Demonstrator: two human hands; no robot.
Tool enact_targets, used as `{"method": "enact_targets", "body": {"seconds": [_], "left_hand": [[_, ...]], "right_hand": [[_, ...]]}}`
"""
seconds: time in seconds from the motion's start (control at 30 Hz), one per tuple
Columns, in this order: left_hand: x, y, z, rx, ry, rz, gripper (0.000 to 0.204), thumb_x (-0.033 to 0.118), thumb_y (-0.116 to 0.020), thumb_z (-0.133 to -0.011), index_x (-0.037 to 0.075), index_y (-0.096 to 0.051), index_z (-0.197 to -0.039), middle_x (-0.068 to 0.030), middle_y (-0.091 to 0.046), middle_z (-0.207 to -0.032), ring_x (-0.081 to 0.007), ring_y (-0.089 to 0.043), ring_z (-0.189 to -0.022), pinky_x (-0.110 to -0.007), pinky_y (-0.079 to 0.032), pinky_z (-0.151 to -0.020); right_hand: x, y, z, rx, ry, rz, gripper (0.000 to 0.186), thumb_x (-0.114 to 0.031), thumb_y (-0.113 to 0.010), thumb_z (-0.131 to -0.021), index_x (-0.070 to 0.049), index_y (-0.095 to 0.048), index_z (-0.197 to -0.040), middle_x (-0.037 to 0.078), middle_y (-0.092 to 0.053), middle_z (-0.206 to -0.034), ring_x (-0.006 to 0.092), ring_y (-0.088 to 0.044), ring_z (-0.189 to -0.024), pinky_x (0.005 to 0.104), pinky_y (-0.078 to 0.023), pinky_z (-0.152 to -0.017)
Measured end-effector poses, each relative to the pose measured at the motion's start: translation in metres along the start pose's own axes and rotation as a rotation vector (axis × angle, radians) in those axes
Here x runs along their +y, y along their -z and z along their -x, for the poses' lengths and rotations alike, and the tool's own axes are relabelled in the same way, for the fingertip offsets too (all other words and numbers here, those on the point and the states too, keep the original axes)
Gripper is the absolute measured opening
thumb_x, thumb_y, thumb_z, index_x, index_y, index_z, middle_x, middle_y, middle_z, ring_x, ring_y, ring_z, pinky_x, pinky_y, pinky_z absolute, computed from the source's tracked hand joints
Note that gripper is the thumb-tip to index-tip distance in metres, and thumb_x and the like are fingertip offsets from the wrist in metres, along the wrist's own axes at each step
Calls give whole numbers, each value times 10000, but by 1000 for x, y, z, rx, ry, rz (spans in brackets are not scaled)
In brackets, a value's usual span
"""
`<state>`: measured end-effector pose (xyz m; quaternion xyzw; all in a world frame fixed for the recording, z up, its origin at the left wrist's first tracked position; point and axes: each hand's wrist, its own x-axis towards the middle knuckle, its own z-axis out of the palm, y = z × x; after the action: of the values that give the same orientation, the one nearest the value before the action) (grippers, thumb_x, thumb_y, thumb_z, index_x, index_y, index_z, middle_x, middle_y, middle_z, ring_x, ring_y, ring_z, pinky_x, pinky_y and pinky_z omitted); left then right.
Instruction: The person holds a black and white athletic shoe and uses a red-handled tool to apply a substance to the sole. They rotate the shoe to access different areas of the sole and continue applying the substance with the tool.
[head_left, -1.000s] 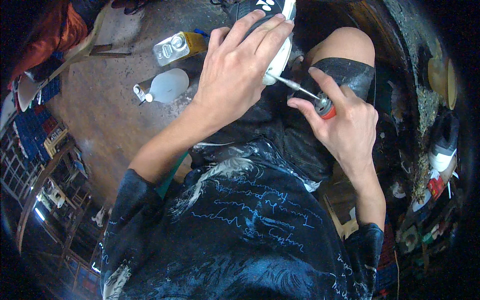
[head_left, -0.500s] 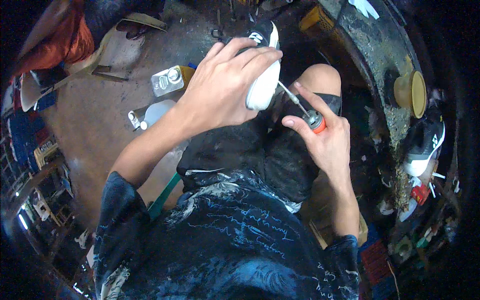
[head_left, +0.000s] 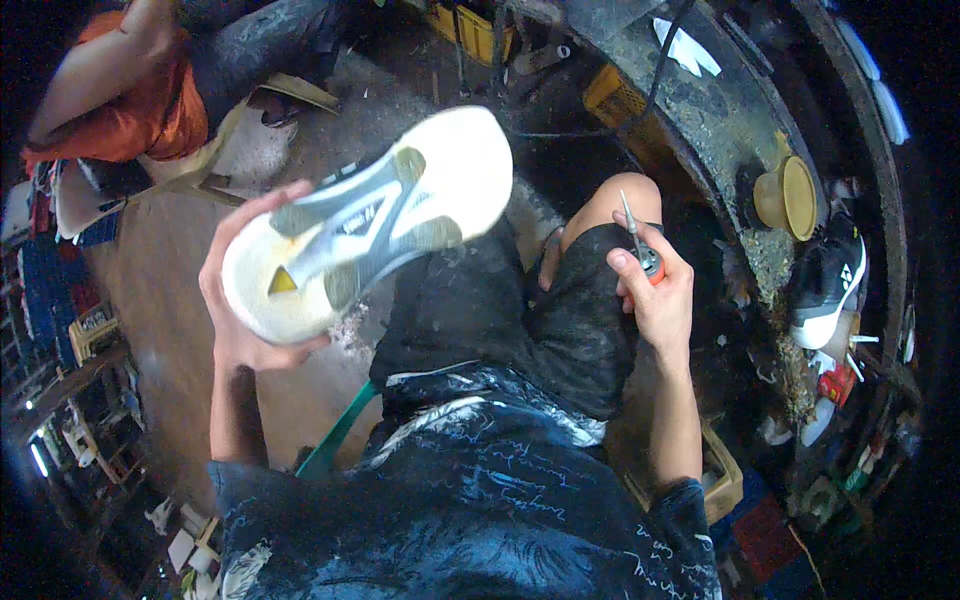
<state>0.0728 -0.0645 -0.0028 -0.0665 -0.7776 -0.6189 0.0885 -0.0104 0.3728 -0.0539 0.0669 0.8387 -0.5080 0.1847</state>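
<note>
My left hand (head_left: pixel 236 348) grips a sports shoe (head_left: pixel 395 215) around its heel end, thumb below and fingers along the upper edge. The shoe's white and grey sole faces up at me, with its toe pointing up and right. Most of its dark upper is hidden. Over my bare right knee, my right hand (head_left: pixel 664 305) is closed around a small tool (head_left: pixel 650 264) with a thin pointed shaft, a grey head and an orange handle. The shaft points upward, apart from the shoe.
A matching black and white shoe (head_left: pixel 830 280) rests at the right beside a yellowish round container (head_left: pixel 790 197) on a worn ledge (head_left: pixel 700 110). A yellow crate (head_left: pixel 620 105) stands beyond my knee. Another person in orange clothing (head_left: pixel 160 110) sits at upper left.
The shoe has swung left and toward me, turning its sole up and covering where the containers on the floor showed. My right fingers have closed in, and the tool's shaft has moved away from the shoe.
</note>
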Motion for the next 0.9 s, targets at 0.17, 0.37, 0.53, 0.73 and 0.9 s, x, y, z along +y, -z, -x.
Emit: {"method": "enact_targets", "body": {"seconds": [0.17, 0.37, 0.53, 0.73, 0.9], "left_hand": [[-8, -26, 7, -248, -122, -259, 985, 327, -1024, -637, -24, -687, -1493, -224, -753, -1484, -405, -679, -1453, -546, -509, -1251], [-46, -129, -34, -282, -135, -499, 985, 179, -969, -590, 76, -679, -1525, -163, -759, -1451, -407, -656, -1408, -521, -528, -1180], [-52, -171, -54, -358, -105, -615, 972, 149, -978, -584, 87, -693, -1512, -154, -771, -1434, -365, -665, -1408, -496, -521, -1121], [-54, -187, -59, -421, -87, -643, 941, 118, -983, -576, 108, -719, -1479, -130, -785, -1416, -340, -679, -1391, -504, -526, -1098], [-54, -187, -61, -418, -84, -658, 949, 117, -995, -565, 125, -718, -1473, -117, -788, -1407, -337, -682, -1387, -507, -534, -1077]], "right_hand": [[-6, 6, 12, -13, -52, 24, 585, -331, -974, -935, -93, -800, -1440, 50, -811, -910, 143, -770, -801, 311, -605, -781], [-13, -7, 32, -65, 286, 348, 822, -502, -1017, -833, -150, -749, -1525, 247, -838, -1224, 393, -830, -1160, 445, -648, -968], [-31, -14, 32, -69, 37, 518, 729, -457, -989, -876, -131, -770, -1489, 213, -852, -1139, 358, -860, -984, 429, -628, -923], [-28, -16, 23, -48, 80, 498, 732, -506, -986, -867, -135, -788, -1466, 278, -806, -953, 401, -827, -842, 449, -629, -830], [-25, -17, 20, -85, 21, 532, 709, -537, -977, -862, -163, -807, -1439, 277, -820, -997, 481, -803, -915, 460, -634, -835]]}}
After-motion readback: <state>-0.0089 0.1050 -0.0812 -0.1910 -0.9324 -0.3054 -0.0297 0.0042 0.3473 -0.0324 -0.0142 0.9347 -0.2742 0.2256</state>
